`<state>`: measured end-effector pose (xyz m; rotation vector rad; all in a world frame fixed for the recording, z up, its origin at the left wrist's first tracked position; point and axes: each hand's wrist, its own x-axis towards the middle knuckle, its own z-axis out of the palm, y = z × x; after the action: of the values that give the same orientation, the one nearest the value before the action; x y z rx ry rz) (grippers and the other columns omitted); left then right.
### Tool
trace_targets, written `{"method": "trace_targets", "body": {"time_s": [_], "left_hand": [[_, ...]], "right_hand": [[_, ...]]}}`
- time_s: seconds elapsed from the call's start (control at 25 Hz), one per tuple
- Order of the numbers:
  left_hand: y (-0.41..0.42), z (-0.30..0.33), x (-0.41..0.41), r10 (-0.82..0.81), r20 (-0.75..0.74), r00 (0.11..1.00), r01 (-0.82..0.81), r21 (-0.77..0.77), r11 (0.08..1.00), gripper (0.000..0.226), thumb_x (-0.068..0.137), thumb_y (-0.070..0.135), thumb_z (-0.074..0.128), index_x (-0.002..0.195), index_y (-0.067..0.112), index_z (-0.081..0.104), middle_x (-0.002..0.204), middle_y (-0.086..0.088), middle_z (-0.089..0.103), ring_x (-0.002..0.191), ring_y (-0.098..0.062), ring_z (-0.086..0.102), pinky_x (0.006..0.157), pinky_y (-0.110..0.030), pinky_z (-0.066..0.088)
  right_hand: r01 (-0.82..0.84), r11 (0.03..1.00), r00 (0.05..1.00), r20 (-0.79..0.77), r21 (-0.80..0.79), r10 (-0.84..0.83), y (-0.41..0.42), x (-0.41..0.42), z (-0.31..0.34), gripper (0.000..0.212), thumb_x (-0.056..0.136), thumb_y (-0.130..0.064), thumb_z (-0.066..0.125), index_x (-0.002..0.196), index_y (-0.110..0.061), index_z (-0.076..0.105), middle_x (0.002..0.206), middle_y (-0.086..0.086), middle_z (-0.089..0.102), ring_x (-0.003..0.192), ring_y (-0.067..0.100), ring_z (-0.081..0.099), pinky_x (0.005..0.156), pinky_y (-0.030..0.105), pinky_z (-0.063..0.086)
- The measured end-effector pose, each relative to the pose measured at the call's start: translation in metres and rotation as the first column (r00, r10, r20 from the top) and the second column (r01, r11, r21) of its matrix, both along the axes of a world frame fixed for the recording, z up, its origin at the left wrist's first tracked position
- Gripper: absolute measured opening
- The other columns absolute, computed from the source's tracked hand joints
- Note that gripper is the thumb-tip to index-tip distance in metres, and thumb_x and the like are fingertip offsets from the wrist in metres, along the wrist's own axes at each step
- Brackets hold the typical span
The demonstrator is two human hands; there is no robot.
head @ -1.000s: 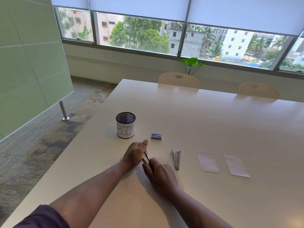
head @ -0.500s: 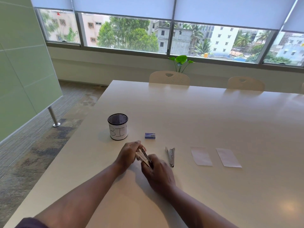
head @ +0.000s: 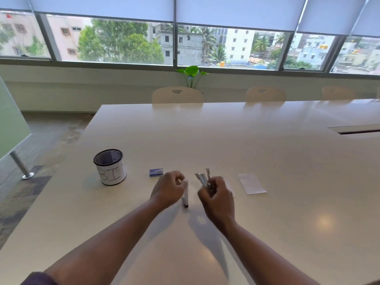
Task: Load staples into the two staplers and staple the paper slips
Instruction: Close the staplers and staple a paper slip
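Stapler (head: 203,179) juts upward from right hand's (head: 218,199) grip.

Your left hand (head: 167,188) curls round one stapler (head: 185,195), its near end down on the table (head: 267,145). Your right hand (head: 218,199) grips the 2nd stapler (head: 202,178), lifted and splayed open, tips pointing far. Small blue staple box (head: 156,173) lies just left of your left hand; mesh cup (head: 110,166) w/ a white label sits further left. One paper slip (head: 251,183) lies to the right, another mostly hidden behind your right hand.
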<state>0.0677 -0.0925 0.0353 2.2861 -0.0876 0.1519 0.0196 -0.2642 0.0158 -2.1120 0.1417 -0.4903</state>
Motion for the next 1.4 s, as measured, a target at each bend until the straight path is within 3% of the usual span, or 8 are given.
{"method": "trace_targets", "body": {"time_s": [0.08,0.16,0.36,0.52,0.84,1.12,1.28,1.4], "left_hand": [[-0.029,0.006,0.005,-0.137,0.02,0.99,0.135,0.098,0.986,0.014,0.087,0.036,0.068,0.097,0.027,0.068,0.075,0.01,0.065,0.071,-0.01,0.062,0.063,-0.025,0.045],[-0.056,0.003,0.012,-0.267,-0.012,0.963,0.265,0.197,0.944,0.041,0.087,0.039,0.07,0.124,0.024,0.063,0.109,0.004,0.067,0.097,-0.017,0.065,0.085,-0.03,0.052],[-0.103,-0.011,0.034,-0.377,-0.162,0.912,0.411,0.358,0.839,0.068,0.096,0.046,0.06,0.152,0.013,0.041,0.162,-0.009,0.036,0.149,-0.025,0.033,0.122,-0.039,0.028],[-0.117,-0.024,0.04,-0.362,-0.211,0.908,0.419,0.488,0.766,0.073,0.094,0.054,0.056,0.154,0.015,0.037,0.164,-0.007,0.033,0.152,-0.024,0.027,0.123,-0.039,0.024],[-0.114,-0.017,0.037,-0.314,-0.114,0.943,0.332,0.418,0.846,0.038,0.088,0.042,0.066,0.122,0.025,0.066,0.124,-0.005,0.069,0.118,-0.029,0.061,0.093,-0.036,0.048],[-0.083,0.02,0.024,-0.226,-0.095,0.97,0.208,-0.17,0.963,0.008,0.084,0.025,0.076,0.09,0.023,0.072,0.083,0.005,0.073,0.073,-0.012,0.066,0.065,-0.027,0.05],[-0.042,0.038,0.013,-0.278,-0.24,0.93,0.07,-0.627,0.776,0.014,0.09,0.016,0.076,0.102,0.014,0.07,0.093,-0.005,0.076,0.078,-0.014,0.077,0.072,-0.028,0.061],[-0.014,0.042,0.003,-0.282,-0.296,0.913,-0.041,-0.753,0.657,0.026,0.089,0.014,0.076,0.112,0.01,0.067,0.1,-0.006,0.078,0.086,-0.018,0.078,0.075,-0.03,0.06]], "right_hand": [[0.081,0.995,0.997,-0.012,0.059,-0.08,-0.027,0.006,0.001,0.022,0.07,-0.042,0.059,0.085,-0.03,0.05,0.064,-0.007,0.06,0.059,0.012,0.056,0.058,0.035,0.047],[0.123,0.982,0.992,-0.03,0.142,-0.12,-0.05,0.01,0.0,0.019,0.071,-0.034,0.061,0.084,-0.028,0.048,0.066,-0.008,0.059,0.059,0.01,0.054,0.059,0.034,0.046],[0.12,0.846,0.99,-0.131,0.52,-0.06,-0.083,0.009,-0.017,0.021,0.074,-0.018,0.056,0.095,-0.015,0.054,0.077,0.005,0.055,0.06,0.016,0.048,0.056,0.039,0.047],[0.081,0.748,0.994,-0.105,0.659,-0.016,-0.09,0.012,-0.021,0.023,0.072,-0.011,0.054,0.095,-0.011,0.052,0.069,0.006,0.049,0.049,0.013,0.042,0.045,0.028,0.039],[0.077,0.698,0.996,-0.092,0.712,-0.017,-0.094,0.015,-0.027,0.02,0.073,-0.008,0.054,0.093,-0.013,0.051,0.065,0.004,0.049,0.051,0.016,0.041,0.044,0.03,0.036],[0.069,0.781,0.994,-0.113,0.621,0.002,-0.075,0.015,-0.01,0.02,0.069,-0.016,0.065,0.085,-0.014,0.052,0.075,0.002,0.047,0.066,0.018,0.042,0.059,0.034,0.039],[-0.073,0.735,0.991,-0.033,0.674,0.13,-0.042,0.021,0.014,0.017,0.083,-0.006,0.063,0.075,-0.018,0.053,0.07,0.004,0.054,0.055,0.015,0.044,0.052,0.028,0.04],[-0.203,0.718,0.971,0.04,0.665,0.237,-0.013,0.023,0.032,0.008,0.097,-0.011,0.062,0.091,-0.013,0.067,0.08,0.003,0.064,0.055,0.013,0.046,0.056,0.028,0.045]]}}
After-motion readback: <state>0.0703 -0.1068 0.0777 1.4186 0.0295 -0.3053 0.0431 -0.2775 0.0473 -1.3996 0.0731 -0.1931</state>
